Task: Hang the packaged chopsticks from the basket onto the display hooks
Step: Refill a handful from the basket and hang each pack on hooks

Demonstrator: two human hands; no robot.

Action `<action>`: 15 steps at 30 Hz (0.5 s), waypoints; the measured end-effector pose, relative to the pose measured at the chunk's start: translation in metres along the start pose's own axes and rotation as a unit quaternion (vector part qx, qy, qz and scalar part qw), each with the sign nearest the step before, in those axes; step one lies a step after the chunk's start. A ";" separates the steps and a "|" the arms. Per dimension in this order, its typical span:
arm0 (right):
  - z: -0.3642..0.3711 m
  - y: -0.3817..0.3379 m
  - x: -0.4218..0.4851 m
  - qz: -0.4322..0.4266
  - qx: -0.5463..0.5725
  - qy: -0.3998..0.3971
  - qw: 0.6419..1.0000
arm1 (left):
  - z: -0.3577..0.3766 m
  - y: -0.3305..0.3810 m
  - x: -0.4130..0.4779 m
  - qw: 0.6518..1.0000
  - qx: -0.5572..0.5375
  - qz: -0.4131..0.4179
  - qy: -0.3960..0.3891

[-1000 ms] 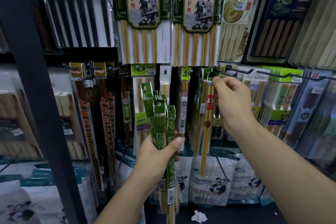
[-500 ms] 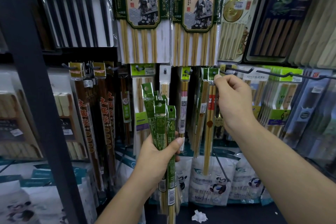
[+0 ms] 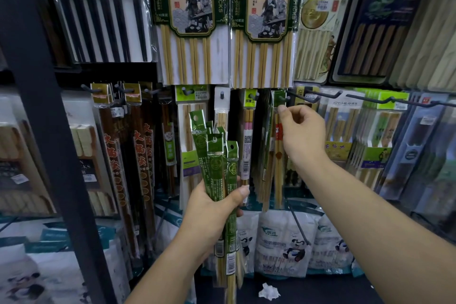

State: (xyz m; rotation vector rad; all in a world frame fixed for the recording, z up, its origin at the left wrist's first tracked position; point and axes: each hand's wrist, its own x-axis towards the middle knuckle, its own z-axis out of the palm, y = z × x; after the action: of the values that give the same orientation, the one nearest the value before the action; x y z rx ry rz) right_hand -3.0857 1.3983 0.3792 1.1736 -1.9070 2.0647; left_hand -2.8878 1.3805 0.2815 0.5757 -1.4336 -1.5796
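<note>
Green-sleeved chopstick packs (image 3: 217, 160), head view: your left hand (image 3: 212, 205) grips the bundle upright at lower centre. Your right hand (image 3: 303, 136), fingers curled, pinches the header of one pack (image 3: 278, 155) hanging on a display hook (image 3: 284, 99).

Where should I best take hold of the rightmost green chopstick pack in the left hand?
Pinch its header tab below the hang hole, from the right: it stands free above the left hand, which grips the packs midway.
</note>
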 end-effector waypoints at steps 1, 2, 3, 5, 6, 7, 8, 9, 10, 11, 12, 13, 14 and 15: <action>-0.001 0.002 -0.003 -0.003 -0.012 -0.002 1.000 | 0.001 0.001 -0.001 1.000 -0.001 0.002 -0.003; -0.002 0.003 -0.006 -0.002 -0.019 -0.001 1.000 | 0.001 0.002 -0.001 1.000 -0.003 0.005 -0.006; -0.004 0.003 -0.011 0.004 -0.017 0.003 1.000 | 0.001 0.002 -0.001 1.000 -0.004 0.008 -0.008; -0.007 0.001 -0.023 0.026 -0.011 0.007 1.000 | 0.001 0.003 -0.002 1.000 0.002 0.012 -0.011; -0.009 0.000 -0.030 0.034 -0.011 -0.009 0.999 | 0.001 0.003 -0.001 1.000 0.006 0.014 -0.012; -0.011 -0.002 -0.038 0.040 -0.007 -0.047 0.998 | 0.001 0.003 -0.001 1.000 0.011 0.018 -0.013; -0.012 -0.005 -0.047 0.045 0.004 -0.104 0.994 | 0.001 0.003 -0.001 1.000 0.014 0.024 -0.015; -0.014 -0.008 -0.056 0.051 0.022 -0.168 0.984 | 0.001 0.003 -0.001 0.999 0.014 0.029 -0.019; -0.015 -0.011 -0.065 0.055 0.039 -0.224 0.972 | 0.001 0.003 -0.001 0.999 0.012 0.033 -0.024; -0.016 -0.013 -0.072 0.053 0.046 -0.262 0.963 | 0.001 0.002 -0.001 0.999 0.009 0.034 -0.028; -0.016 -0.014 -0.077 0.048 0.042 -0.280 0.958 | 0.002 0.002 -0.001 0.999 0.009 0.033 -0.030; -0.015 -0.014 -0.080 0.044 0.033 -0.285 0.957 | 0.003 0.001 -0.001 0.999 0.011 0.032 -0.029; -0.015 -0.015 -0.081 0.043 0.027 -0.283 0.958 | 0.003 0.001 0.000 0.999 0.018 0.032 -0.027; -0.015 -0.016 -0.082 0.046 0.028 -0.277 0.959 | 0.004 0.001 0.000 0.999 0.027 0.033 -0.025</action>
State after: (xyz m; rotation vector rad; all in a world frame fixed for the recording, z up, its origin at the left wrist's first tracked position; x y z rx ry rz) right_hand -3.0263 1.4491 0.3459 1.8696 -2.1637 1.9874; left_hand -2.8904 1.3826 0.2830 0.5197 -1.5213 -1.5166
